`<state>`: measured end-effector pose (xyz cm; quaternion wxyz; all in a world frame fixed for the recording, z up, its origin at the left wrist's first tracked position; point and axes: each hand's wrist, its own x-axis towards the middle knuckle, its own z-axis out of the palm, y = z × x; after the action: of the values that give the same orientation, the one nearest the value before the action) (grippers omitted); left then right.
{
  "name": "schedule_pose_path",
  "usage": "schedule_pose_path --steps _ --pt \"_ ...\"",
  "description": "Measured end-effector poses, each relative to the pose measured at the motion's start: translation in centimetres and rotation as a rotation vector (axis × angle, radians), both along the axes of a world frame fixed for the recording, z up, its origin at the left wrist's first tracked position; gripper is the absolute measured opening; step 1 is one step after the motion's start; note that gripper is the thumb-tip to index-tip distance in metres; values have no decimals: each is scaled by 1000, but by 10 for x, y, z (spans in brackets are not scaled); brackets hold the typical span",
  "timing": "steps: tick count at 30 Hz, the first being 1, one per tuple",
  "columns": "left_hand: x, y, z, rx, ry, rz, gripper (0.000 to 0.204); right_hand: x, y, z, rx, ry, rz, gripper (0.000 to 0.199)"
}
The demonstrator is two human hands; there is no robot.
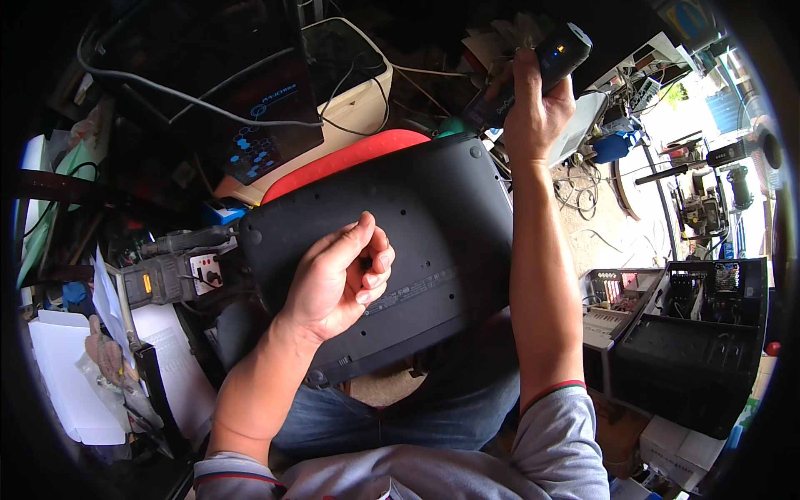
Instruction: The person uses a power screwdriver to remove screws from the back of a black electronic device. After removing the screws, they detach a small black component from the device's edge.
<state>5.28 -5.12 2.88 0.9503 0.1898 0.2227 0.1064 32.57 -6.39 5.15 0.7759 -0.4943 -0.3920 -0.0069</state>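
Closed black laptop lying upside down across the lap, bottom cover up, above blue jeans. Long axis slanting from lower left to upper right; far long edge toward a red curved plastic piece, near long edge toward the grey shirt. Dark screw holes and round feet dotted over the cover.

Over the left half, left hand with fingers curled inward and thumb raised beside the index finger; cannot tell of anything pinched there, nor of contact with the cover. Beyond the far right corner, right hand, closed round a black handheld device with small lit lights, fingers partly hidden.

All around, a crowded workspace: ahead, a cream bin and a black panel with blue hexagons; at left, a grey boxy device and white papers; at right, an open black computer case near a white cardboard box.

Left edge near the grey boxy device, right edge just beside the right forearm. Bare cover between left hand and right edge; wider room past the forearm, over tan floor with loose cables.
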Motion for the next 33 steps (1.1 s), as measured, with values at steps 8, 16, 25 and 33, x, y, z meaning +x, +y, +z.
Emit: schedule_pose_path --steps 8,16,25,33 --pt "-1 2 -1 18 7 10 31 0 0 1 13 -1 12 15" --pt "-1 2 -2 24 10 11 31 0 -1 1 13 -4 6 17" --pt "1 0 0 33 28 26 31 3 0 0 38 -13 27 17" --pt "-1 2 -1 32 15 11 30 5 -1 -1 44 -13 31 17"
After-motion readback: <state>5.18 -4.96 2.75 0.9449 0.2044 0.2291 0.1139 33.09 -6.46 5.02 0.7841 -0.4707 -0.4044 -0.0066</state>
